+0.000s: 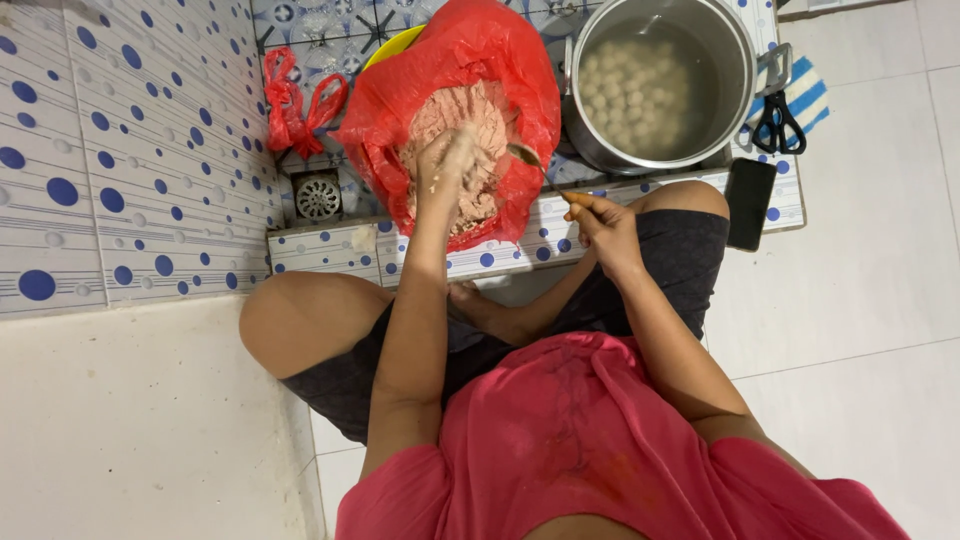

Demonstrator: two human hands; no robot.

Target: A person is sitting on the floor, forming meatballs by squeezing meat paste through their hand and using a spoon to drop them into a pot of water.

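A red plastic bag lines a yellow bowl and holds a mass of pinkish paste. My left hand is pressed into the paste, its fingers smeared and closed on a lump of it. My right hand grips a metal spoon whose bowl points toward the paste. To the right stands a steel pot of cloudy water with several pale balls floating in it.
Black scissors lie on a blue striped cloth beside the pot. A dark phone rests on the tiled step edge. A floor drain is at the left, by the dotted tile wall.
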